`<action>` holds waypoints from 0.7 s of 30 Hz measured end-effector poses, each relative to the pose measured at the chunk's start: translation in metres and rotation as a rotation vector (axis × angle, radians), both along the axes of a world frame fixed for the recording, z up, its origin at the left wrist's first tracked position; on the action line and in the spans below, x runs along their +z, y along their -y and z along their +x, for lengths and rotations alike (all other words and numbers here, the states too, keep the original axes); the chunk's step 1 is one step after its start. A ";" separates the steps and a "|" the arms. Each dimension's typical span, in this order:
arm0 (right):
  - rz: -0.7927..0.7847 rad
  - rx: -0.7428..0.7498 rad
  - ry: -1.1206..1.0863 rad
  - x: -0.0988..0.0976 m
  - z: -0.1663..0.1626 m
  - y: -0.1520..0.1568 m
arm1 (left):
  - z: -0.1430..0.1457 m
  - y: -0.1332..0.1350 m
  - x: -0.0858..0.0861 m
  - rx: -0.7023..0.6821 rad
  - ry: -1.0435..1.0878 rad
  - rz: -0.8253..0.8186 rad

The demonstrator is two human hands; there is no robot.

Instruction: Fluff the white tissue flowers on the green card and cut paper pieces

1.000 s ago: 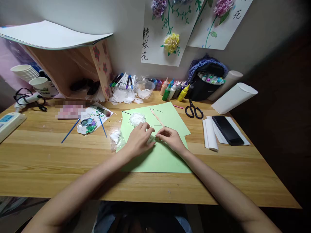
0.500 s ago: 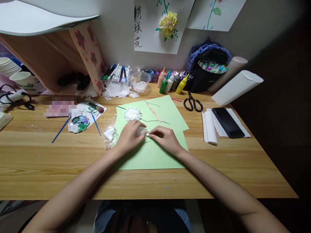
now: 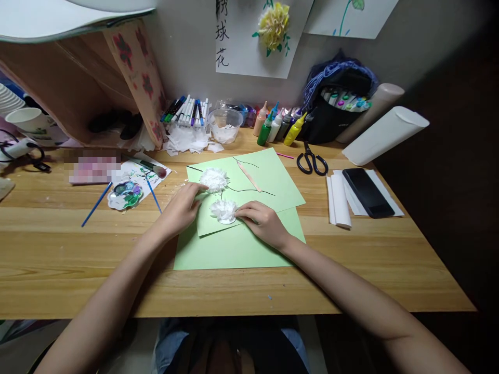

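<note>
Two ruffled white paper flowers lie on light green paper sheets: a fuller one (image 3: 214,179) higher up and a smaller one (image 3: 224,211) below it. My right hand (image 3: 264,221) pinches the right edge of the smaller flower. At the left, my left hand (image 3: 182,209) has its fingers apart, holding nothing, with the index fingertip beside the lower edge of the fuller flower. The upper green sheet (image 3: 280,195) overlaps a lower green sheet (image 3: 241,252). A pale wooden stick (image 3: 248,176) and thin dark drawn lines show on the upper sheet.
Black-handled scissors (image 3: 312,161) and a dark phone (image 3: 367,192) are to the right. Paint bottles (image 3: 264,130), a clear tub of paper scraps (image 3: 225,127) and markers (image 3: 189,111) line the wall. A paint palette (image 3: 125,196) and brushes sit at the left.
My left hand has moved left off the smaller flower, uncovering it, and now covers where the plastic bag lay. My right hand stays at the flower's edge. The view has shifted slightly.
</note>
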State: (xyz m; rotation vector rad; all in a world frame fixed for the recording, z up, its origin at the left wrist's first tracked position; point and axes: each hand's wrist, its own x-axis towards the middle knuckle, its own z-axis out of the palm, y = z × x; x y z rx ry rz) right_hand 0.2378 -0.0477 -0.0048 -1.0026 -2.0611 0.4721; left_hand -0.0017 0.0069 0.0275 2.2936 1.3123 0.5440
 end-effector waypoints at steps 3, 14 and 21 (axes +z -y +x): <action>-0.045 -0.049 -0.012 0.000 -0.001 0.001 | -0.008 -0.004 -0.007 -0.018 -0.012 -0.010; -0.055 -0.155 -0.049 0.002 -0.005 0.001 | -0.005 0.003 0.000 0.040 -0.014 0.077; -0.015 -0.122 0.010 0.000 -0.001 0.004 | -0.004 0.008 0.006 -0.014 -0.100 -0.111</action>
